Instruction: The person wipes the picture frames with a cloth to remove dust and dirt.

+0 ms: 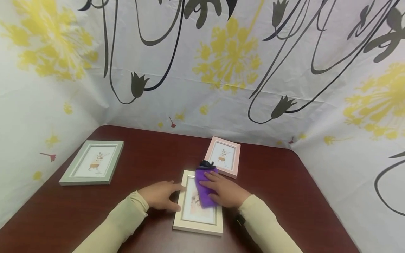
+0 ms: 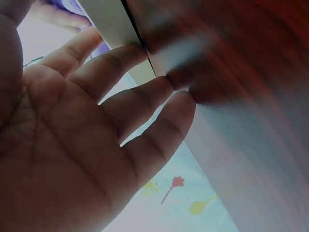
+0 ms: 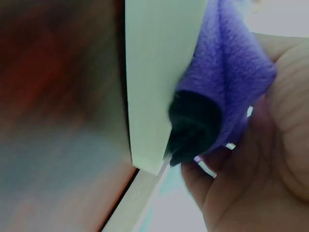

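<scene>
A cream picture frame (image 1: 197,226) lies face up near the table's front. My right hand (image 1: 229,191) rests on a fuzzy purple cloth (image 1: 202,189), fingers stretched over it against the frame's upper right. The cloth has a black gathered end (image 3: 195,121), which hangs near the frame's edge in the right wrist view. My left hand (image 1: 160,195) is at the frame's left side, thumb and forefinger apart at its border. In the left wrist view its fingers (image 2: 140,104) reach out loosely along the frame's side.
A pink picture frame (image 1: 235,164) lies just behind the cream one, close to the cloth's black end. Farther left is a green picture frame (image 1: 115,158). The dark red-brown table (image 1: 152,151) is bordered by a white patterned curtain (image 1: 177,95).
</scene>
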The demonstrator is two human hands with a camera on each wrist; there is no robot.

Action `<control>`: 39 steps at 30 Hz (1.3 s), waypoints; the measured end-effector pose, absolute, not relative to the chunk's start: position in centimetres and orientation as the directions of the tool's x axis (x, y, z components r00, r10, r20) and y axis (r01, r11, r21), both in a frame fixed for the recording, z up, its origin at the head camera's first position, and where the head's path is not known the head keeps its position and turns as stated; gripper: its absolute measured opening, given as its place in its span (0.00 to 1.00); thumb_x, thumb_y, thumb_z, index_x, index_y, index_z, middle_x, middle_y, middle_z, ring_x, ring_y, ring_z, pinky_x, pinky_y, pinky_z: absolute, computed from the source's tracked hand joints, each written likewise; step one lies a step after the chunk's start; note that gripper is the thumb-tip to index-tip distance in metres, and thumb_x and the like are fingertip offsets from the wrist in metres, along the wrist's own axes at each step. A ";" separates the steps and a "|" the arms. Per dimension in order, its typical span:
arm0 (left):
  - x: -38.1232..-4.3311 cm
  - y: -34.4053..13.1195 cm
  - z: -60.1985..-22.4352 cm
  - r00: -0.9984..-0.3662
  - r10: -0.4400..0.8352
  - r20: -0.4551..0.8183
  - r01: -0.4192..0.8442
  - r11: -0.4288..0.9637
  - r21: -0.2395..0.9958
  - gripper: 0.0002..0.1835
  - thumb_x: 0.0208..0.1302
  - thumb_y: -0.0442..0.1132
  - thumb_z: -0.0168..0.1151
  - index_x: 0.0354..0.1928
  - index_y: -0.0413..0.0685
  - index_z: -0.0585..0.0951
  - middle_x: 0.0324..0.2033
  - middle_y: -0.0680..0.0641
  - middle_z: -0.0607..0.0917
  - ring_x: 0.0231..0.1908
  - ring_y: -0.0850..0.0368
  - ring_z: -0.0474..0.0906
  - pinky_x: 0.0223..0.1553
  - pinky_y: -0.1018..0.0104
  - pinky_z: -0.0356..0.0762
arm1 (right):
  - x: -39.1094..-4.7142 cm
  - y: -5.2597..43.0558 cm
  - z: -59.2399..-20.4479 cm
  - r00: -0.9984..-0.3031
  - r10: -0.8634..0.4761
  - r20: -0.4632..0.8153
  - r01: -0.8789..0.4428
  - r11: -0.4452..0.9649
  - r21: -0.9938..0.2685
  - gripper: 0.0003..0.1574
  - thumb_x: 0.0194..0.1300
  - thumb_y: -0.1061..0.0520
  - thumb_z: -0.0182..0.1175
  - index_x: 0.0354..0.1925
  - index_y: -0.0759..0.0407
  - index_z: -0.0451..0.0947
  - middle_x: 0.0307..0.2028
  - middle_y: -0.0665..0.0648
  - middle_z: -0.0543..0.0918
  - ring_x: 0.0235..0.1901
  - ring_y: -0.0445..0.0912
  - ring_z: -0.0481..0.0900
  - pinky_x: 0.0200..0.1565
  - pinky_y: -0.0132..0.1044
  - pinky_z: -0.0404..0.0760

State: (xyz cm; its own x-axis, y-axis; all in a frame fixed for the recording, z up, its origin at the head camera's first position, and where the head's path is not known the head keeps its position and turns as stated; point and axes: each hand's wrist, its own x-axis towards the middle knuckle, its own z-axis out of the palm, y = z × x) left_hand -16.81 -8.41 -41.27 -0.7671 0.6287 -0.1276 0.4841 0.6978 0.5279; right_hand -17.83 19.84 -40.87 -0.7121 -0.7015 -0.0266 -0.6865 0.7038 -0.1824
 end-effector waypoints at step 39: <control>-17.1 -8.4 -41.1 -0.776 0.612 -0.155 0.477 0.729 0.491 0.35 0.55 0.55 0.74 0.64 0.53 0.78 0.63 0.38 0.77 0.66 0.34 0.66 0.65 0.40 0.64 | -19.0 15.3 -39.3 -0.693 -0.709 -0.130 -0.712 0.701 -0.025 0.35 0.65 0.57 0.59 0.70 0.55 0.70 0.71 0.60 0.66 0.71 0.58 0.61 0.70 0.49 0.61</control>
